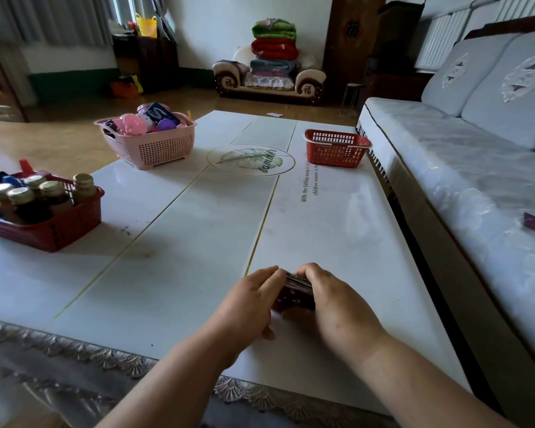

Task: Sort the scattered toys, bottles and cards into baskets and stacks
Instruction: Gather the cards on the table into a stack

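White table, 2 hands, left hand and right hand, gripping card stack between them

Home living room, grey sofa, white coffee table, armchair (folded blankets piled on), curtains

The table is recorded as glossy white, crossed by thin gold lines; a green leaf emblem is ringed in gold; the toy basket is noted as pink, the bottle basket as dark red, the far basket as orange-red; the bottle caps are seen as gold; the card stack is noted as dark maroon.
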`<control>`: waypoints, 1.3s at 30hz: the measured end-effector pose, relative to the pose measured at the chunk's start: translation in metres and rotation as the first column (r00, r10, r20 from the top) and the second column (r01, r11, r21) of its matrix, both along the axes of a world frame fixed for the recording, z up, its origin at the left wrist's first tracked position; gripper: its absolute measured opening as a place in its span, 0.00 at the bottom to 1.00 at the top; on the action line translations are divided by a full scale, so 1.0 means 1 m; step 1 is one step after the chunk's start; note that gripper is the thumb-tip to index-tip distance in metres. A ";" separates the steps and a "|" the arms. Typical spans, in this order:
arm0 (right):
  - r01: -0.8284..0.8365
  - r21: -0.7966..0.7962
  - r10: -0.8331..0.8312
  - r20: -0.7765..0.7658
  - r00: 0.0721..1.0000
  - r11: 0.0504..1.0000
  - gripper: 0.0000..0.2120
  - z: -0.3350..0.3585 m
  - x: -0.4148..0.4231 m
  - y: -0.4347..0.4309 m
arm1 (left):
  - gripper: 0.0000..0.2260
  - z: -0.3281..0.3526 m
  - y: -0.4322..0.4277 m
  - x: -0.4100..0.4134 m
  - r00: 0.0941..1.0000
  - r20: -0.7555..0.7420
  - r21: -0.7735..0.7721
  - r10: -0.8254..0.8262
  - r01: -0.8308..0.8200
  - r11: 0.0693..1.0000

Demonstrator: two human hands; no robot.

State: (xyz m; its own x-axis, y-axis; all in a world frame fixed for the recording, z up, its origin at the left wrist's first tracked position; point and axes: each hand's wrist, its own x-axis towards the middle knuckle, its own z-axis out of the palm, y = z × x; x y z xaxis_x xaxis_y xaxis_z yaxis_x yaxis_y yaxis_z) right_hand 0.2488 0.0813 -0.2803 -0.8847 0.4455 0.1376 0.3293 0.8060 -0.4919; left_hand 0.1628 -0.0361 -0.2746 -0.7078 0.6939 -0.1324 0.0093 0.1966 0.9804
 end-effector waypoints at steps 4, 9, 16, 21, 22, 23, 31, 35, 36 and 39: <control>-0.036 0.008 0.037 -0.034 0.999 0.999 0.19 -0.001 0.001 -0.003 | 0.10 -0.005 0.003 -0.003 0.999 -0.046 -0.039 -0.008 0.006 0.999; -0.049 0.050 0.045 0.093 0.995 0.998 0.24 0.002 -0.001 -0.001 | 0.10 -0.009 0.002 -0.008 0.993 -0.100 -0.110 -0.061 0.050 0.993; -0.114 0.247 0.089 0.109 0.990 0.962 0.19 -0.001 0.004 -0.003 | 0.10 -0.009 -0.002 -0.009 0.984 -0.142 -0.116 -0.111 0.095 0.989; -0.077 0.074 0.076 0.022 0.997 0.994 0.14 0.003 0.003 -0.003 | 0.12 -0.002 -0.009 -0.008 1.000 0.002 -0.018 -0.028 0.028 0.999; -0.042 -0.012 0.042 -0.028 0.999 0.999 0.13 0.003 -0.001 -0.005 | 0.12 0.000 -0.012 -0.012 0.996 0.073 0.024 0.051 -0.053 0.998; -0.018 -0.099 0.010 -0.081 0.997 0.995 0.13 0.005 -0.006 -0.005 | 0.12 0.003 -0.014 -0.017 0.976 0.166 0.063 0.141 -0.153 0.986; -0.107 -0.778 -0.079 -0.197 0.977 0.619 0.08 0.005 -0.071 -0.013 | 0.18 0.007 -0.038 -0.055 0.822 0.431 0.042 0.372 -0.430 0.902; -0.208 -0.555 0.098 -0.221 0.970 0.805 0.10 0.005 -0.104 -0.017 | 0.16 0.014 -0.031 -0.069 0.876 0.377 0.103 0.301 -0.363 0.926; -0.228 -0.507 0.132 -0.217 0.967 0.831 0.10 0.007 -0.112 -0.017 | 0.14 0.015 -0.029 -0.074 0.892 0.317 0.098 0.321 -0.368 0.925; -0.256 -0.493 0.180 -0.196 0.964 0.832 0.12 0.004 -0.142 -0.003 | 0.10 0.009 -0.014 -0.097 0.926 0.079 0.083 0.369 -0.375 0.923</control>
